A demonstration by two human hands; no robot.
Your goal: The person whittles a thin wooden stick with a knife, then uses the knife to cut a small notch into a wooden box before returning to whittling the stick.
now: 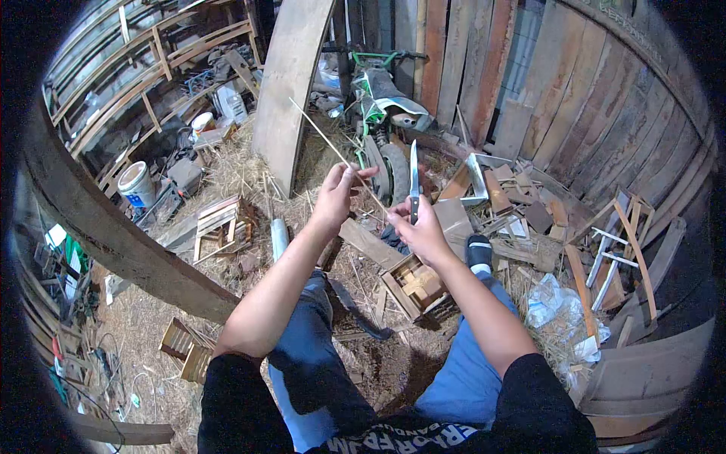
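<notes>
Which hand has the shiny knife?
The right hand: it grips the silver-bladed, dark-handled metal knife, while the left hand holds a thin, pale stick.

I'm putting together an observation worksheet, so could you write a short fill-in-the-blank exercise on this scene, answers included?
1. The right hand holds a dark-handled ____, its blade pointing away from the body.
2. The left hand holds a thin stick, whose near end reaches the ____ hand.
3. The motorcycle has white and ____ parts.
4. The person's trousers are ____.

Missing words: knife; right; green; blue.
</notes>
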